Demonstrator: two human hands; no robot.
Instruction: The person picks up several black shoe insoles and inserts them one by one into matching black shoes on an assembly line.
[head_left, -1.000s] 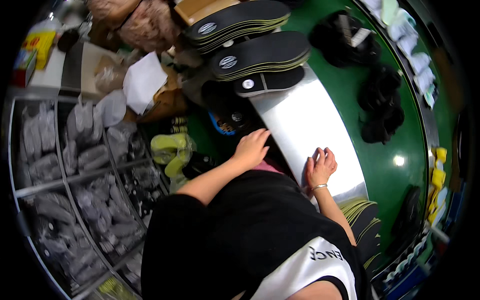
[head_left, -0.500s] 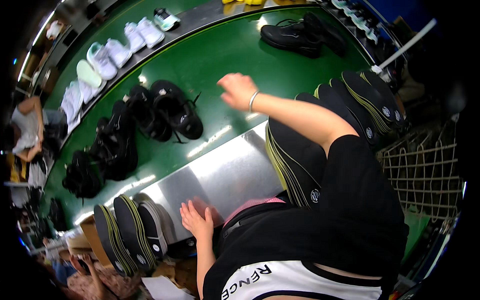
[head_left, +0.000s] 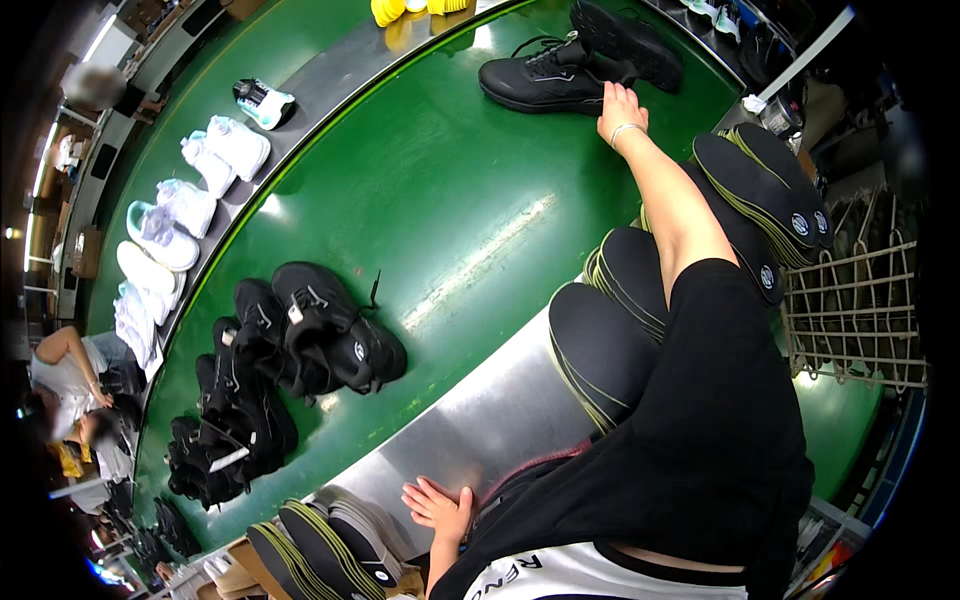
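My right hand (head_left: 622, 114) reaches out over the green belt at the far right, its fingers stretched out and holding nothing. Its fingertips come up to the heel of a black lace-up shoe (head_left: 545, 78), though whether they touch it I cannot tell. Against that shoe leans a second black shoe (head_left: 632, 45) on its side, sole showing. My left hand (head_left: 440, 508) is open by the metal ledge (head_left: 450, 430), fingers spread, close to my body. Stacks of black insoles with yellow-green edges (head_left: 603, 345) stand on the ledge beneath my right arm.
More black shoes (head_left: 325, 325) cluster on the belt at left. White shoes (head_left: 160, 237) line a metal strip behind, with yellow pieces (head_left: 400, 10) farther along. Other insole stacks (head_left: 318, 545) stand at lower left. A wire basket (head_left: 850, 320) hangs at right; a person (head_left: 75, 380) sits far left.
My right hand has moved away and to the right, from over the middle of the belt to the black shoe. My left hand stays low, still open. The view has turned.
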